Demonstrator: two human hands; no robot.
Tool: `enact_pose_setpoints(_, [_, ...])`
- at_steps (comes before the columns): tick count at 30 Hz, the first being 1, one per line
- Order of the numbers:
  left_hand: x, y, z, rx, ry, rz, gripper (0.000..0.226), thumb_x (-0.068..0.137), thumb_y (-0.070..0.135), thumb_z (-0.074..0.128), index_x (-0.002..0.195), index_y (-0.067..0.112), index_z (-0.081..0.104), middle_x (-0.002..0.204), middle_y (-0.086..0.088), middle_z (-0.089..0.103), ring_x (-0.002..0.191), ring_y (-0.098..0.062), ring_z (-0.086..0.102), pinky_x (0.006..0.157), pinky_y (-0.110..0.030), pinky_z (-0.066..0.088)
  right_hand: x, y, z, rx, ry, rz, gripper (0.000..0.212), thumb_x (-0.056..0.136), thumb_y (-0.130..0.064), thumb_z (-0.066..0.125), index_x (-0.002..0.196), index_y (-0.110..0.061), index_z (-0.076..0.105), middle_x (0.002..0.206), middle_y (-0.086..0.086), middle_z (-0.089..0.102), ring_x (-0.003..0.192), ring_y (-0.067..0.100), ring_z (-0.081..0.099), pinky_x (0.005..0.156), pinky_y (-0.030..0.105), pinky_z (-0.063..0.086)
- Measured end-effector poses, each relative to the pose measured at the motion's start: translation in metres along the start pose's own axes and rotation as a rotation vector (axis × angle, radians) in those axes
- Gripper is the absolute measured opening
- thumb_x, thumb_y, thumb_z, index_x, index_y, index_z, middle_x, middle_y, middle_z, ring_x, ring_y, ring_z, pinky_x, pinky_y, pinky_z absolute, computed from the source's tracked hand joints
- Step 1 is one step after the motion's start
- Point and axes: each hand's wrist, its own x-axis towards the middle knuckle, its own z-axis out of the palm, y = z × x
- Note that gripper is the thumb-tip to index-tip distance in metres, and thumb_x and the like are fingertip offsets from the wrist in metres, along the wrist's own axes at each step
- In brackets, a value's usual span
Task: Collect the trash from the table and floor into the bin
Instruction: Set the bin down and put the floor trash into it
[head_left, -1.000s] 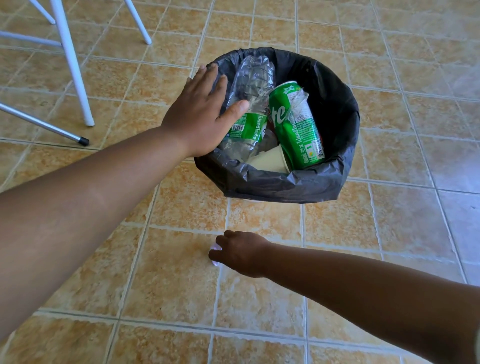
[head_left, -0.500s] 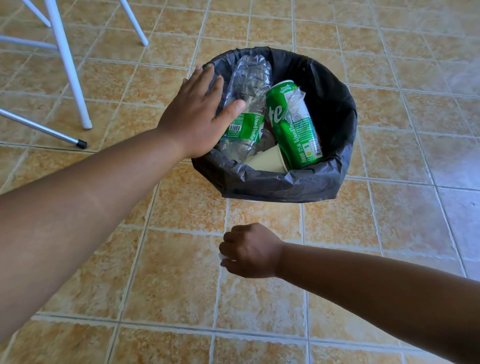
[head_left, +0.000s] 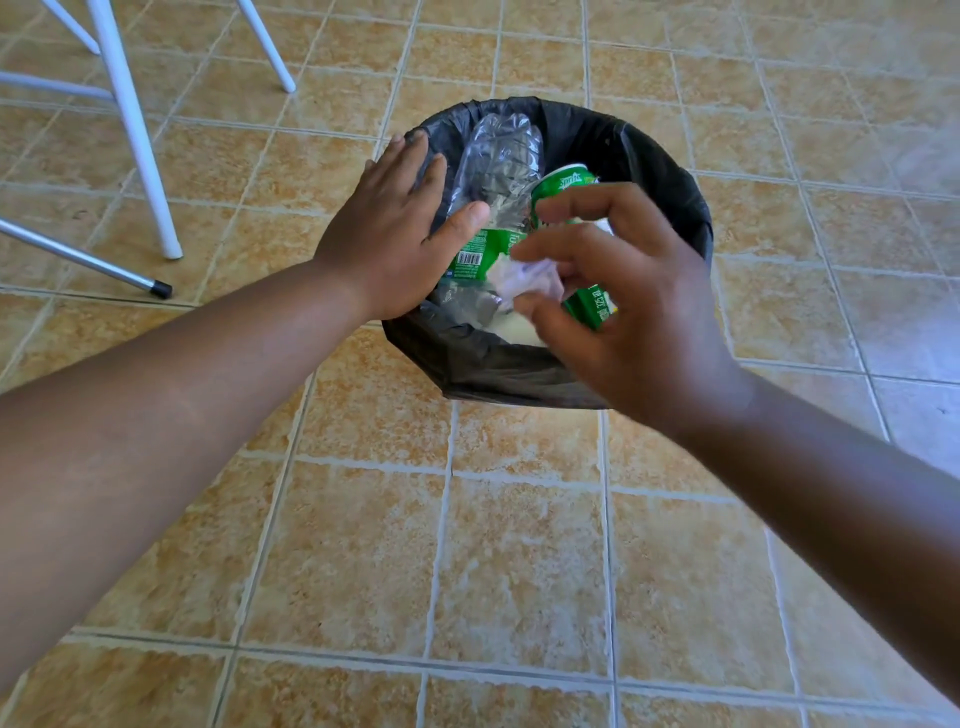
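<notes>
A round bin (head_left: 649, 156) lined with a black bag stands on the tiled floor. Inside lie a crushed clear plastic bottle (head_left: 498, 161) with a green label and a green Sprite can (head_left: 569, 179); a pale cup shows beneath them. My left hand (head_left: 387, 234) rests flat on the bin's left rim, fingers spread. My right hand (head_left: 623, 301) hovers over the bin's near side, its fingertips pinching a small crumpled white paper (head_left: 527, 280) above the opening. The hand hides most of the can.
White metal legs (head_left: 137, 135) of a table or chair stand at the upper left, with a slanted grey leg ending in a black foot (head_left: 161, 288). Tan floor tiles surround the bin on all sides.
My right hand closed on the white paper on the floor, then lifted it up over the bin. My left hand stayed on the rim.
</notes>
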Motion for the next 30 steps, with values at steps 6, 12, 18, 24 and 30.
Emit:
enact_pose_setpoints(6, [-0.002,0.001,-0.001,-0.018,-0.012,-0.003,0.093,0.085,0.075,0.010,0.156,0.015,0.010,0.164,-0.004,-0.005,0.150,-0.016,-0.010,0.121,-0.040,-0.002,0.007,0.023,-0.003,-0.143,-0.207,0.087,0.028,0.086,-0.019,0.075,0.112,-0.009,0.072,0.088,0.004,0.071,0.076,0.019,0.067,0.070,0.040,0.056])
enact_pose_setpoints(12, [-0.002,0.001,-0.001,-0.010,-0.014,-0.002,0.091,0.086,0.074,0.011,0.155,0.014,0.010,0.164,-0.004,-0.005,0.150,-0.016,-0.010,0.121,-0.040,-0.002,0.009,0.027,-0.001,-0.141,-0.237,0.075,0.029,0.087,-0.022,0.075,0.113,-0.010,0.075,0.101,0.005,0.075,0.086,0.016,0.070,0.079,0.033,0.057])
enact_pose_setpoints(18, [-0.002,0.001,-0.001,-0.020,-0.014,-0.002,0.092,0.086,0.075,0.009,0.156,0.015,0.010,0.164,-0.003,-0.005,0.150,-0.016,-0.010,0.121,-0.040,-0.002,0.019,0.059,-0.018,-0.207,0.034,0.180,0.023,0.090,-0.026,0.069,0.105,-0.011,0.077,0.099,0.004,0.075,0.082,0.010,0.064,0.079,0.013,0.045])
enact_pose_setpoints(24, [-0.002,0.001,-0.001,-0.020,-0.007,0.000,0.087,0.091,0.071,0.014,0.155,0.014,0.012,0.164,-0.003,-0.004,0.150,-0.015,-0.009,0.121,-0.039,-0.001,0.024,0.115,-0.035,-0.296,0.009,0.517,0.045,0.089,-0.038,0.063,0.125,-0.012,0.066,0.118,0.014,0.070,0.105,0.030,0.066,0.092,0.035,0.049])
enact_pose_setpoints(30, [-0.003,0.000,0.001,-0.075,0.036,0.003,0.079,0.095,0.065,0.025,0.154,0.012,0.016,0.164,-0.003,0.004,0.150,-0.016,-0.005,0.121,-0.038,0.003,0.017,0.125,-0.029,-0.238,-0.015,0.566,0.034,0.088,-0.031,0.056,0.117,-0.016,0.066,0.095,0.016,0.073,0.089,0.033,0.065,0.072,0.029,0.043])
